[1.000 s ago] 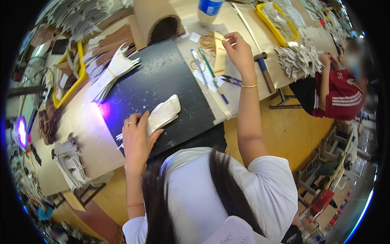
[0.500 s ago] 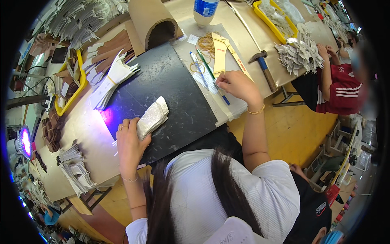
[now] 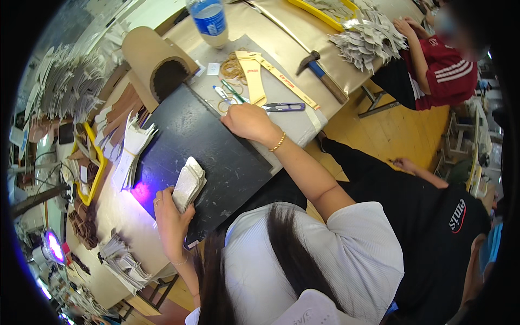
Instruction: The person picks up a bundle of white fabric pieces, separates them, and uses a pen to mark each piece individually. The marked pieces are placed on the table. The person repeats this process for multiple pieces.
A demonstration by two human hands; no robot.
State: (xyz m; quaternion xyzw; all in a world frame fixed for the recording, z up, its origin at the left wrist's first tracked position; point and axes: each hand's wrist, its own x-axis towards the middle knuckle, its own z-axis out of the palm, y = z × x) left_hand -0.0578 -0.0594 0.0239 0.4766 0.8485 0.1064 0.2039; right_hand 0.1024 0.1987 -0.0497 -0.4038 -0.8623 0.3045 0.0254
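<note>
My left hand (image 3: 172, 216) grips the lower end of a small stack of pale, strap-shaped cut pieces (image 3: 189, 181) with rounded corners, over the near left part of a black mat (image 3: 222, 168). My right hand (image 3: 250, 123) is at the mat's far right edge, its fingers curled; what they hold, if anything, is hidden. Just beyond its fingertips lie a green pen (image 3: 234, 92) and a white and blue pen (image 3: 223, 95), their lower parts covered by the hand. Purple-handled thread snips (image 3: 284, 107) lie close beside it.
Cream templates (image 3: 253, 78), rubber bands (image 3: 232, 69), a hammer (image 3: 322, 77) and a bottle (image 3: 210, 26) lie or stand beyond my right hand. A banded white bundle (image 3: 132, 149) rests at the mat's left. A curved brown form (image 3: 157, 59) stands behind. A lit lamp (image 3: 54, 247) glows purple. A co-worker (image 3: 444, 70) sits at right.
The view has turned. My right hand has moved left and nearer, from over the pens' lower ends to the mat's edge, uncovering the snips. My left hand keeps hold of the stack.
</note>
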